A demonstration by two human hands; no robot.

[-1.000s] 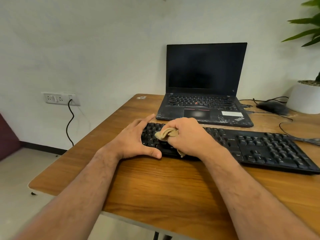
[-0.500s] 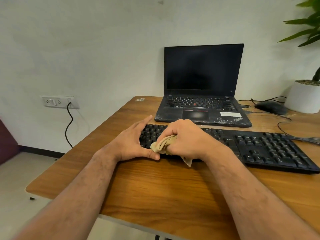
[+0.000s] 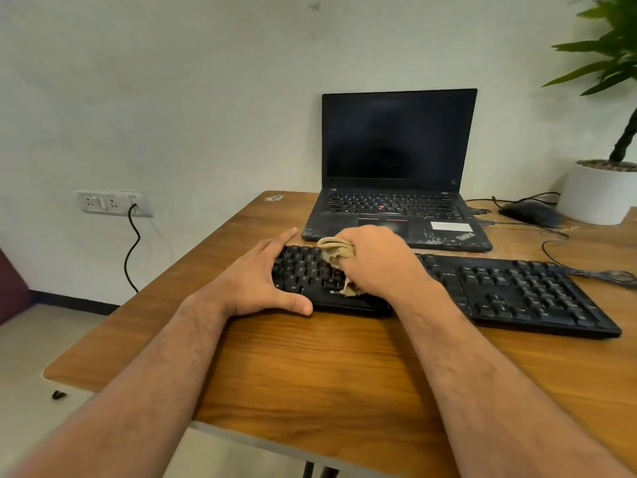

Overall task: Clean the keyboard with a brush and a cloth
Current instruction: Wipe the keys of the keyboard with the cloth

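On a table (image 3: 310, 374) against a wall: keyboard (image 3: 517, 291) lying across the middle, laptop (image 3: 396, 201) open just behind it. Left hand (image 3: 255, 281) at the keyboard's left end, thumb along the near edge. Right hand (image 3: 379, 263) over the keys beside it, closed around a cloth (image 3: 336, 251). Mouse (image 3: 529, 213) right of the laptop, potted plant (image 3: 603, 191) behind it at the far right corner. Wall socket (image 3: 110, 203) left of the table, below tabletop level.
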